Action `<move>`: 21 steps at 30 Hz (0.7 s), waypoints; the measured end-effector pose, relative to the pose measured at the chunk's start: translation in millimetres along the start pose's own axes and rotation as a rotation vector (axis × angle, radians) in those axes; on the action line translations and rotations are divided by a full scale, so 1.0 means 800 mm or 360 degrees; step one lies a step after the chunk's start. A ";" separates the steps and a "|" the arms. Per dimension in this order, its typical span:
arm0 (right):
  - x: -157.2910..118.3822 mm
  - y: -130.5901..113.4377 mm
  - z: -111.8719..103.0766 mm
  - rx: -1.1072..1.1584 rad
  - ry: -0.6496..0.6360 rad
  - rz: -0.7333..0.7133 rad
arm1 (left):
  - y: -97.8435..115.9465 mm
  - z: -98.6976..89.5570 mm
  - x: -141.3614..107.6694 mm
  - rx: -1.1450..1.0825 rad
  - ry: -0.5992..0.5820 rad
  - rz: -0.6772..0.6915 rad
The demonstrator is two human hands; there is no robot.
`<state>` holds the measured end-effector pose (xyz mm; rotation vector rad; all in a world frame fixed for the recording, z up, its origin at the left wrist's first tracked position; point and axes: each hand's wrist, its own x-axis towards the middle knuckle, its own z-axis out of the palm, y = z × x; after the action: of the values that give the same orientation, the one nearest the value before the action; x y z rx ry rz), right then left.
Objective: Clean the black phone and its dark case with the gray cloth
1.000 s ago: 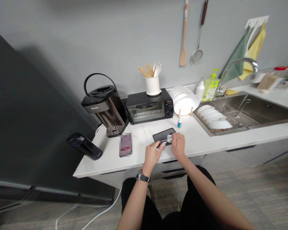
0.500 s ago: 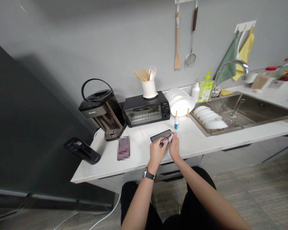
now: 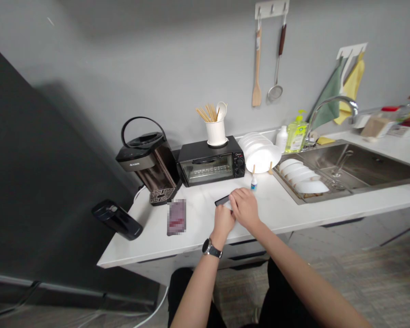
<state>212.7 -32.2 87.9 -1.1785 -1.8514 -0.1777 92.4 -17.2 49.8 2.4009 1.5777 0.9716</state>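
My left hand (image 3: 224, 220) is closed, its fingers mostly hidden under my right hand (image 3: 245, 207). The right hand is curled over it, so the two meet above the counter. What lies between them cannot be made out; a small pale patch shows at the left fingers. Just beyond the hands lies a flat black rectangular object (image 3: 222, 200), mostly covered by them. A small white bottle with a blue label (image 3: 253, 184) stands upright behind the right hand. A watch (image 3: 212, 248) is on my left wrist.
Left on the white counter (image 3: 198, 237) are a water dispenser (image 3: 157, 159), a dark flask-like object (image 3: 118, 221) and a pixelated flat item (image 3: 176, 217). Behind stand a toaster oven (image 3: 210, 167) and white plates (image 3: 263, 157). The sink (image 3: 362, 180) is at right, with bowls (image 3: 302, 176).
My right hand has moved up and over the left, covering the dark, shiny object that showed in the left fingers. The camera view has shifted slightly.
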 end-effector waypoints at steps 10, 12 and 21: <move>0.018 0.037 -0.007 -0.0122 -0.0435 0.0213 | -0.001 -0.008 0.006 -0.0087 0.0063 0.0048; 0.023 0.044 -0.007 -0.0177 -0.0490 0.0538 | 0.002 -0.011 0.006 -0.0134 0.0077 0.0022; 0.037 -0.004 -0.008 -0.0310 -0.0564 -0.0072 | -0.006 -0.005 0.014 -0.0069 -0.0024 -0.0087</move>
<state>210.0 -18.1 115.1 -1.3712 -2.2106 -0.1871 89.0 -6.1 56.2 2.3181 1.5916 0.9655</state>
